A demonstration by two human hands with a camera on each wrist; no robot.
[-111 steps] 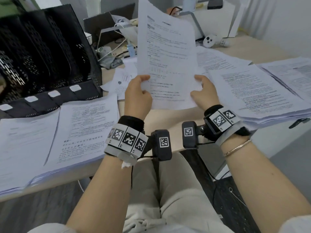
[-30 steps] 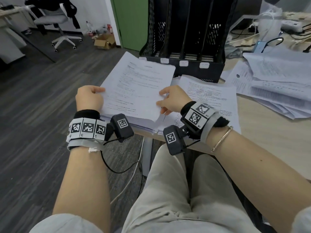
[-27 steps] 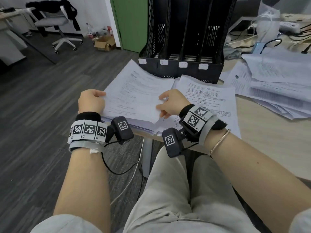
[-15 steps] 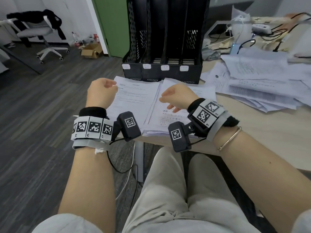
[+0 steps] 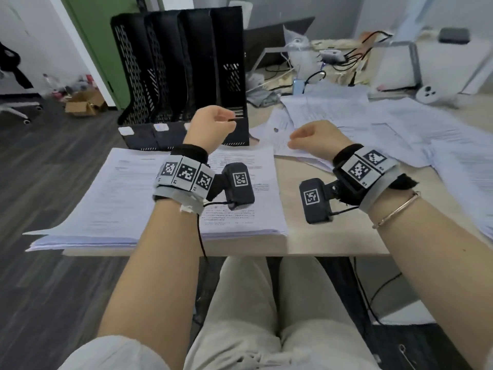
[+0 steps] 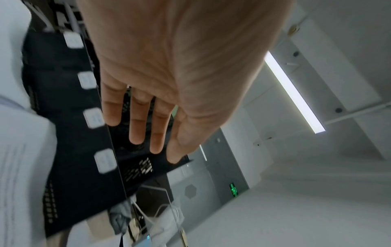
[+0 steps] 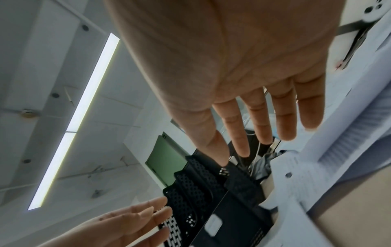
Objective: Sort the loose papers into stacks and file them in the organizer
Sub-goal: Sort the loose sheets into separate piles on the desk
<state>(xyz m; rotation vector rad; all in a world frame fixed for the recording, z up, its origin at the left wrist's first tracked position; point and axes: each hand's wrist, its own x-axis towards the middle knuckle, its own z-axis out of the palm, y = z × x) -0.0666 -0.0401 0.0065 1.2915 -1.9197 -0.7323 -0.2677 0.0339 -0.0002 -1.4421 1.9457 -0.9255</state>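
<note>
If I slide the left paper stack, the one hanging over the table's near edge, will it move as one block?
Probably not. The left stack is loose unbound sheets, so the top ones would likely slip and fan. Its near corner overhangs the table edge and may droop or spill. It looks thick, so fairly heavy and floppy when lifted.

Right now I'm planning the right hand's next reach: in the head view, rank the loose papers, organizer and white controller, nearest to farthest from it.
1. Loose papers, just beyond the right hand.
2. Organizer, to its left.
3. White controller, far right rear.
</note>
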